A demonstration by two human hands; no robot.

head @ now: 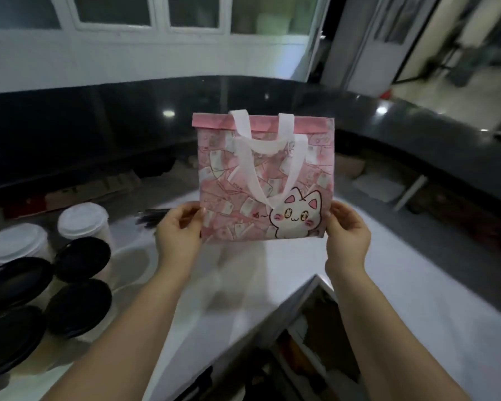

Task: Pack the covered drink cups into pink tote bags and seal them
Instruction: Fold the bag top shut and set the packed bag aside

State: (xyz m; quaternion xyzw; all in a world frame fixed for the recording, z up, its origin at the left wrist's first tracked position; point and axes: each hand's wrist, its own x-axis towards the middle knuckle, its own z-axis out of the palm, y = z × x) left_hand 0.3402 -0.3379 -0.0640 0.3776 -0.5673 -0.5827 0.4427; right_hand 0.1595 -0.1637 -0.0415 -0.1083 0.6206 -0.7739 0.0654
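Head view: covered cups (80, 306) stand close by, on the left of the white bench (388, 270). Farther out, the left grip (178, 231) and right grip (348, 231) each pinch a bottom corner of the pink tote bag (243, 180). It is held up flat between them.

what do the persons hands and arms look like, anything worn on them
Nothing worn that shows. The left hand and right hand are bare: no gloves, rings or watch in view. The left forearm and right forearm are bare too, with no sleeve or bracelet in the picture.
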